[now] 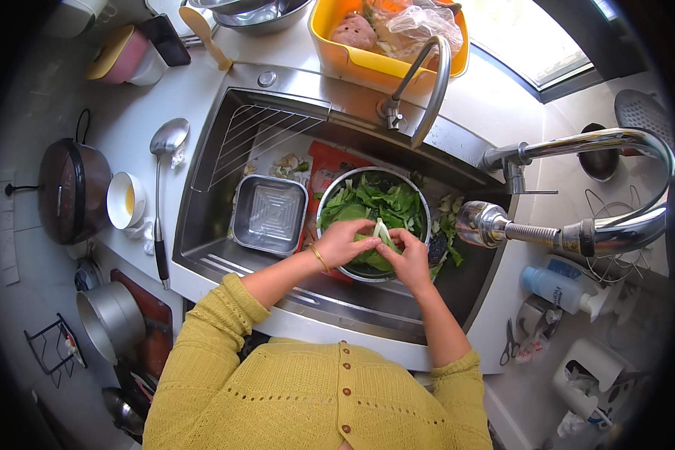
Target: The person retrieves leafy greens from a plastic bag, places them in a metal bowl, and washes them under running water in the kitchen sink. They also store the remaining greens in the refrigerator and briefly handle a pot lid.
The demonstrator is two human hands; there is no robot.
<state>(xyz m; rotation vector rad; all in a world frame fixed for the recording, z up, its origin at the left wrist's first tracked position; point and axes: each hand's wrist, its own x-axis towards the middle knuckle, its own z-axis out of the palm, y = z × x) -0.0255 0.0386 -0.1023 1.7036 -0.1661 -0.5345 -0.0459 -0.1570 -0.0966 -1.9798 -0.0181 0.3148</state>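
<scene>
Both hands hold a small leafy green vegetable [381, 229] with pale stems over a round metal bowl [319, 209]. My left hand [346, 243] grips it from the left, thumb and fingers near the stems. From the right, my right hand [409, 260] pinches it, thumb tips almost meeting. Loose green leaves [394, 199] fill the bowl, which stands in the stainless steel sink [214, 256]. Left of the bowl is a square metal basin [270, 214] with nothing in it. A red plastic bag [329, 163] lies partly under the bowl.
A wire rack [259, 132] sits in the sink's upper left. A curved faucet [441, 84] and a larger chrome faucet [481, 224] reach over the sink. Behind stands a yellow-orange bin [337, 62]. A ladle [158, 197] and a white bowl [125, 199] are on the left counter.
</scene>
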